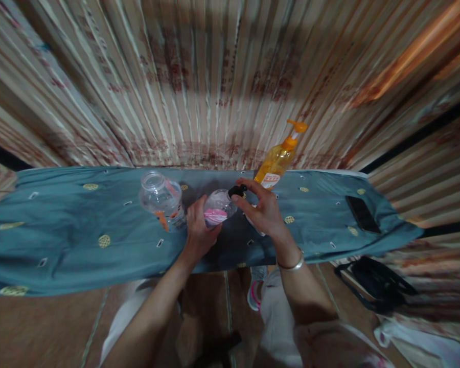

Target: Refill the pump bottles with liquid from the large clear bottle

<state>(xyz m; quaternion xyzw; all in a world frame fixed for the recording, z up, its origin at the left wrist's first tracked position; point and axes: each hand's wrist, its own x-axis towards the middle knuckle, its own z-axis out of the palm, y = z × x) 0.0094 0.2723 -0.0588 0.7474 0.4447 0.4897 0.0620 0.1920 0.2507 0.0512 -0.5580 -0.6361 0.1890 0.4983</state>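
Observation:
My left hand is wrapped round a small clear bottle with a pink label, held tilted over a blue-grey cloth. My right hand pinches the bottle's black cap between thumb and fingers; a silver bangle sits on that wrist. Just left of my left hand stands a clear open-mouthed plastic jar with orange marks. Behind my right hand stands an orange pump bottle.
The cloth with yellow round motifs covers a low bench along a corrugated wall. A dark phone lies at the cloth's right end. A black bag lies on the floor at the right. My knees and a shoe show below.

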